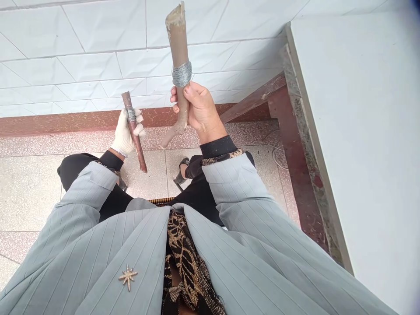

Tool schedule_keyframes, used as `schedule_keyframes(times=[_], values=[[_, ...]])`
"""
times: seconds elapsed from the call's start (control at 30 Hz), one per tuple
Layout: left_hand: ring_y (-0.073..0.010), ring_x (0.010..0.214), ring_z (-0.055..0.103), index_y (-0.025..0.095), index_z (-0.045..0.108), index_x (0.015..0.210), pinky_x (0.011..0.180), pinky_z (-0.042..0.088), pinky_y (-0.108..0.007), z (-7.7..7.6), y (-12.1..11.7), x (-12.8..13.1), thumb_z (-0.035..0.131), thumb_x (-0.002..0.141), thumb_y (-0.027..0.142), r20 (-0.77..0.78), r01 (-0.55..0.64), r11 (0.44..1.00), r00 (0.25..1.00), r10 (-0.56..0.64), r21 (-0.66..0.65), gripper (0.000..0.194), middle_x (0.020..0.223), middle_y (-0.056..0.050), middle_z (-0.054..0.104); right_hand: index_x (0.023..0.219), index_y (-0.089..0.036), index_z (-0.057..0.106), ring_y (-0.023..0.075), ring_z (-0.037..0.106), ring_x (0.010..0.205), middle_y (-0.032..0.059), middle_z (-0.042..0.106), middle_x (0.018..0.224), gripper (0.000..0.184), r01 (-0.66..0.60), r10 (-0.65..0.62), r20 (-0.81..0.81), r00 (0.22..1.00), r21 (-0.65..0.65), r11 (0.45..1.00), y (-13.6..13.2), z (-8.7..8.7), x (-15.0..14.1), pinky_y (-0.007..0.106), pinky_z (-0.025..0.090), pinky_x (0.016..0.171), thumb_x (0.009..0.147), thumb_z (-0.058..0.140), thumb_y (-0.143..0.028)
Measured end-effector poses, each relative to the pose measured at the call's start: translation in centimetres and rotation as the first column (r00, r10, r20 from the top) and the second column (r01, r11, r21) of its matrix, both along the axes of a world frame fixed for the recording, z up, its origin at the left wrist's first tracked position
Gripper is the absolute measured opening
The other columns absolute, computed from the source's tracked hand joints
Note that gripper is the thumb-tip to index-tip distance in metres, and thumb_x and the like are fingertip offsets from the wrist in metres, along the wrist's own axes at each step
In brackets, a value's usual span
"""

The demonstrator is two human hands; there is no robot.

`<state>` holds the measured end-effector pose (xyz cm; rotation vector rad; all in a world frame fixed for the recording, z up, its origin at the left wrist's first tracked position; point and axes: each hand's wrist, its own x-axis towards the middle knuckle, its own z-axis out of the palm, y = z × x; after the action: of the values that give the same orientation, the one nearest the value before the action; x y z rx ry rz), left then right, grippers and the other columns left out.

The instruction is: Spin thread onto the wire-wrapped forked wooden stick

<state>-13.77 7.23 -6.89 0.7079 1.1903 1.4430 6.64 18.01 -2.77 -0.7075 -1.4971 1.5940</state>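
Observation:
My left hand (124, 133), in a white knit glove, is closed around a short reddish-brown stick (139, 151). Silver wire (131, 114) is wound about that stick near its upper end. Bare and raised higher, my right hand (201, 107) grips a thicker brown wooden stick (179, 46), which bends at its lower end. A broad band of silver wire (182, 74) wraps this stick just above my fingers. The two sticks are held apart, both roughly upright, and part of each is hidden behind my fingers.
A white tiled wall (98, 37) with a reddish-brown base strip (59, 122) stands ahead. To the right is a white-topped table (370, 109) on a dark red wooden frame (290, 131). A thin pale cable (278, 159) lies on the tiled floor (29, 188) beside it.

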Motion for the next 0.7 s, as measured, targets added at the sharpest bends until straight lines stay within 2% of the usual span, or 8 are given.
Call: schedule_keyframes(times=[0.1,0.23,0.33,0.4,0.5,0.63,0.67,0.7], values=[[-0.0094,0.055,0.051,0.024,0.067,0.111,0.057,0.052,-0.025,0.0,0.2,-0.2,0.04,0.11,0.068,-0.05,-0.032,0.998,0.998,0.034,0.049,0.052,0.082,-0.001,0.065,0.091,-0.03,0.064,0.0262,0.065,0.101,0.0078,0.072,0.109,0.054,-0.035,0.032,-0.071,0.997,-0.033,0.999,-0.3,0.5,0.3,0.037,0.057,0.073,0.064,0.087,-0.071],[-0.0112,0.072,0.063,0.024,0.064,0.122,0.075,0.06,-0.028,-1.5,0.6,-1.4,0.055,0.106,0.042,-0.122,-0.018,0.995,0.992,0.03,0.094,0.025,0.101,-0.004,0.069,0.09,-0.03,0.068,0.0278,0.067,0.098,0.0084,0.074,0.109,0.051,-0.109,0.108,-0.092,0.99,-0.008,0.994,-0.5,0.7,0.7,0.039,0.057,0.071,0.065,0.088,-0.07],[-0.0158,0.086,0.068,0.025,0.058,0.136,0.084,0.061,-0.034,-3.2,1.0,-2.2,0.063,0.094,0.022,-0.359,0.003,1.0,0.933,-0.002,0.001,0.043,0.114,-0.006,0.068,0.086,-0.028,0.069,0.025,0.066,0.09,0.007,0.074,0.1,0.049,-0.137,0.137,-0.169,0.976,0.014,0.99,-0.5,0.6,0.6,0.036,0.054,0.064,0.065,0.089,-0.068],[-0.0235,0.103,0.07,0.026,0.058,0.14,0.095,0.06,-0.042,-4.1,1.0,-2.5,0.067,0.086,0.014,-0.61,-0.017,0.998,0.792,-0.027,-0.066,0.056,0.123,-0.009,0.067,0.082,-0.028,0.067,0.0231,0.065,0.085,0.0062,0.074,0.094,0.051,-0.145,0.147,-0.174,0.974,0.025,0.989,-0.5,0.5,0.4,0.034,0.053,0.062,0.064,0.09,-0.07],[-0.0369,0.125,0.065,0.027,0.062,0.14,0.108,0.053,-0.056,-4.9,0.9,-2.6,0.069,0.08,0.009,-0.854,0.034,0.979,0.483,-0.194,-0.203,0.063,0.134,-0.014,0.063,0.081,-0.026,0.068,0.0197,0.061,0.074,0.0052,0.071,0.087,0.059,-0.179,0.179,-0.111,0.978,0.015,0.984,-0.8,0.3,0.0,0.033,0.053,0.061,0.061,0.089,-0.077],[-0.0424,0.129,0.066,0.031,0.064,0.145,0.112,0.051,-0.059,-5.2,0.8,-2.9,0.071,0.074,0.005,-0.862,0.174,0.875,0.169,-0.478,-0.451,0.076,0.142,-0.015,0.061,0.088,-0.022,0.072,0.0173,0.064,0.077,0.0048,0.072,0.089,0.058,-0.289,0.287,-0.047,0.957,-0.036,0.957,-1.3,-0.1,-0.7,0.029,0.053,0.063,0.065,0.092,-0.071],[-0.0429,0.132,0.065,0.03,0.062,0.148,0.114,0.049,-0.059,-5.1,0.8,-3.1,0.073,0.073,0.005,-0.843,0.214,0.845,0.131,-0.521,-0.489,0.079,0.145,-0.016,0.061,0.088,-0.022,0.072,0.0172,0.066,0.08,0.0048,0.072,0.09,0.057,-0.298,0.296,-0.048,0.954,-0.044,0.954,-1.5,-0.3,-1.0,0.028,0.053,0.063,0.066,0.093,-0.069],[-0.0432,0.136,0.063,0.029,0.06,0.151,0.116,0.048,-0.059,-5.0,0.7,-3.1,0.076,0.072,0.008,-0.824,0.279,0.818,0.131,-0.551,-0.502,0.083,0.149,-0.017,0.061,0.087,-0.022,0.071,0.0171,0.067,0.082,0.0047,0.073,0.091,0.055,-0.299,0.297,-0.049,0.954,-0.052,0.953,-1.6,-0.5,-1.2,0.027,0.053,0.063,0.067,0.093,-0.068]])
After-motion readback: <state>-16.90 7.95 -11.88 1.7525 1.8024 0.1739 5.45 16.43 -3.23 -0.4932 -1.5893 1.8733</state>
